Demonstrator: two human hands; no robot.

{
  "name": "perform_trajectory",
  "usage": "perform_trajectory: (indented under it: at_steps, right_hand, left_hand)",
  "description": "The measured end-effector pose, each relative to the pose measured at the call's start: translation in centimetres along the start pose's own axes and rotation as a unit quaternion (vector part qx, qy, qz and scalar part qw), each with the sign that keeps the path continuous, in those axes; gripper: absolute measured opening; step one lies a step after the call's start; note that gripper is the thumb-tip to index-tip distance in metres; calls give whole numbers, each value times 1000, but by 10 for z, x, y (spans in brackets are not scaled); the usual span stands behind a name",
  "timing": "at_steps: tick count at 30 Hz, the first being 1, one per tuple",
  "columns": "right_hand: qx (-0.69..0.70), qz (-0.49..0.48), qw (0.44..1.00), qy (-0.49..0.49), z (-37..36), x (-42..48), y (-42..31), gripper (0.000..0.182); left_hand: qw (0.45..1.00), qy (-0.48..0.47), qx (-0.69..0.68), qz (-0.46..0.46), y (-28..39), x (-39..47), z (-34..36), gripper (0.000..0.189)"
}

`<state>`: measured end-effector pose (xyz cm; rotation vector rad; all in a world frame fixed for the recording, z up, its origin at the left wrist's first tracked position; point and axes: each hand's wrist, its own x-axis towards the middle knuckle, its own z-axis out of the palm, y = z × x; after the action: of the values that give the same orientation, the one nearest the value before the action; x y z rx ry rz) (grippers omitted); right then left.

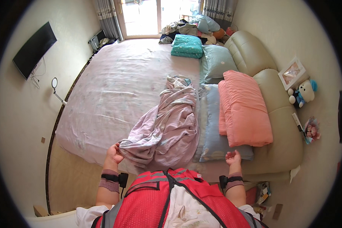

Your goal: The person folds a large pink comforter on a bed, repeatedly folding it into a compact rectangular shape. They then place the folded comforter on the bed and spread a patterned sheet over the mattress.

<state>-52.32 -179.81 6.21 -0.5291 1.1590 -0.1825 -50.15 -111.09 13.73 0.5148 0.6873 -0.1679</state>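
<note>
A crumpled pink patterned cloth cover (171, 122) lies lengthwise across the bed, in front of me. My left hand (114, 154) pinches its near left corner at the bed's edge. My right hand (233, 157) holds nothing; its fingers are apart, just short of the blue pillow (212, 125). On that pillow rests a folded coral quilt (246, 111). Under the cover, a pale pink sheet (111, 85) spreads over the mattress, with a few wrinkles.
Farther back are a pale green pillow (219, 62), a folded teal quilt (186, 47) and heaped clothes (182, 28). A padded headboard (282, 119) borders the right, with a plush toy (305, 92) behind it. Left, a mirror (54, 83) stands below a wall television (35, 50).
</note>
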Motion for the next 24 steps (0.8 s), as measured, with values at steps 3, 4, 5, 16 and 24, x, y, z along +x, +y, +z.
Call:
perform_trajectory:
  at_steps: [3, 4, 5, 16, 24]
  right_hand:
    - [-41, 34, 998, -26, 1, -21, 63, 21]
    - [-50, 41, 998, -14, 4, -28, 84, 20]
    - [-75, 48, 995, -37, 9, -34, 104, 19]
    - [-420, 24, 883, -208, 104, -136, 262, 51]
    - [-713, 32, 567, -412, 158, -175, 312, 94]
  left_hand:
    - [997, -60, -14, -51, 33, -10, 8, 21]
    - [993, -93, -21, -62, 43, -14, 13, 18]
    - [983, -170, -27, -55, 54, -21, 18, 16]
    - [910, -414, -23, 18, 136, -85, 169, 25]
    - [925, -378, -39, 15, 126, -111, 204, 27]
